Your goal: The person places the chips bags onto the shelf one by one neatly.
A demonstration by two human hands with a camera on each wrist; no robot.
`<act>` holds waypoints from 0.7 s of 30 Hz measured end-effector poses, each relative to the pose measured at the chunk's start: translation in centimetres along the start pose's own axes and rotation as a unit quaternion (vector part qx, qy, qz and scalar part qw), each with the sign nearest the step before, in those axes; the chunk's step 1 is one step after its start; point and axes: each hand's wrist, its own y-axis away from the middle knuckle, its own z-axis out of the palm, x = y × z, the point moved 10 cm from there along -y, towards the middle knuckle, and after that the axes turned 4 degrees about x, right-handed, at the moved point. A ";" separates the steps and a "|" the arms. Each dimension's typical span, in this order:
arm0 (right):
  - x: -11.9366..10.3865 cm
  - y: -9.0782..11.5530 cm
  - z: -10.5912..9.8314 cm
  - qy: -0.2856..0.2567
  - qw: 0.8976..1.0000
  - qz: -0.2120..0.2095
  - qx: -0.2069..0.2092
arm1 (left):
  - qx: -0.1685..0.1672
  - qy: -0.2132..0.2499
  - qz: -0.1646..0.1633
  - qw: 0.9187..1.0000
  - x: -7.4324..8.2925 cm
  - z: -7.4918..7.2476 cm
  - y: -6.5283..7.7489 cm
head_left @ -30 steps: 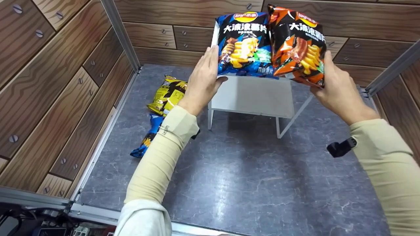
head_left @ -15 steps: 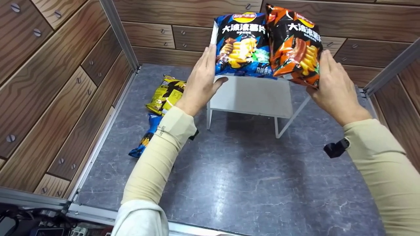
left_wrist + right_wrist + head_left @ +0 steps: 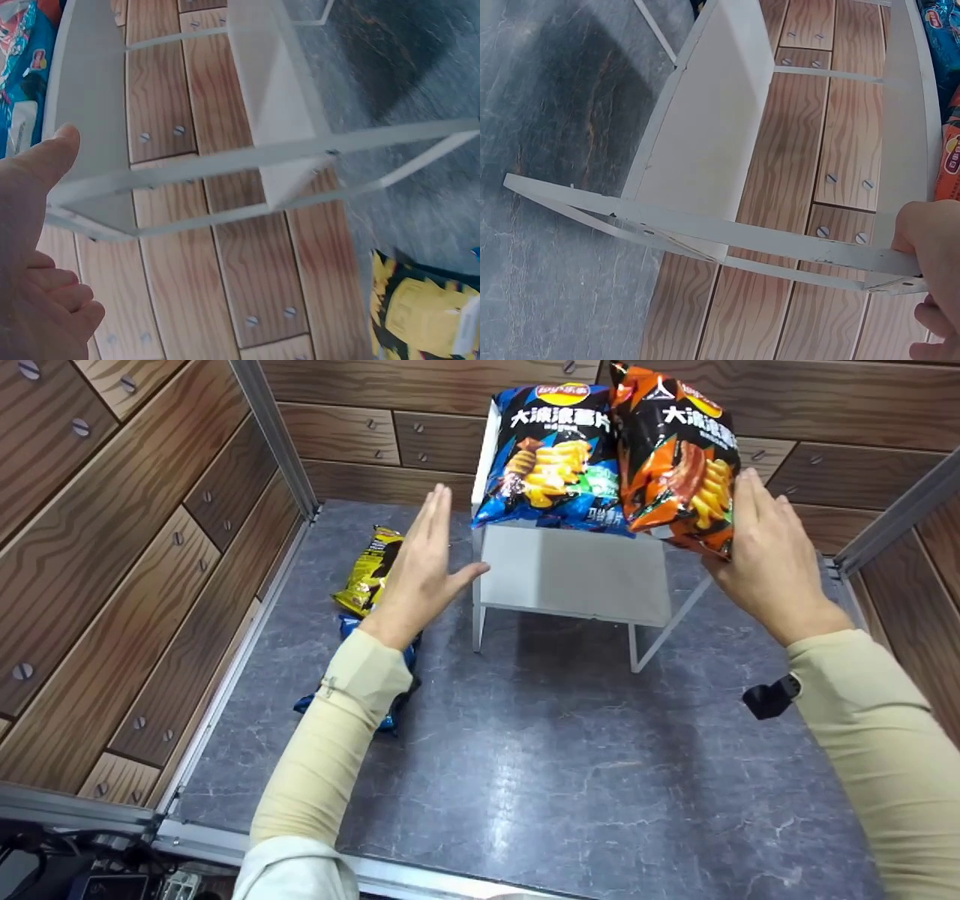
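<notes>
Two bags of potato chips lie side by side on the upper tier of a white metal shelf [image 3: 574, 574]. The left one is a blue chip bag [image 3: 555, 457]; the other, an orange chip bag [image 3: 679, 465], tilts a little to the right. My left hand [image 3: 416, 566] is apart from the blue bag, fingers extended and thumb spread. My right hand [image 3: 772, 555] rests along the orange bag's right side with fingers fairly straight; in the right wrist view its thumb [image 3: 915, 225] is at the shelf's top corner.
On the grey floor left of the shelf lie a yellow chip bag [image 3: 367, 574] and blue packaging [image 3: 394, 712], partly hidden by my left arm. Wood-patterned walls [image 3: 165, 577] with metal frame rails enclose the floor. Cables and equipment [image 3: 97, 862] sit at the lower left.
My left hand has come off the blue bag's side and moved left and down, uncovering more of the shelf's left edge. The right hand stays beside the orange bag.
</notes>
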 end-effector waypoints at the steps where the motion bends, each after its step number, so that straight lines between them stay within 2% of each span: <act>1: 0.0 0.0 -0.1 0.001 1.000 -0.001 0.003 | 0.001 -0.003 -0.002 1.000 -0.3 0.0 0.3; 9: 0.5 0.5 0.1 0.011 1.000 0.001 0.007 | -0.005 -0.017 -0.035 0.999 -3.2 0.4 3.4; 16: 0.0 0.3 0.1 0.011 1.000 -0.002 0.009 | -0.027 -0.030 -0.093 0.995 -6.5 1.5 6.8; 21: -0.3 0.1 -0.1 0.009 1.000 -0.005 0.013 | -0.058 -0.057 -0.136 0.987 -8.9 2.9 9.5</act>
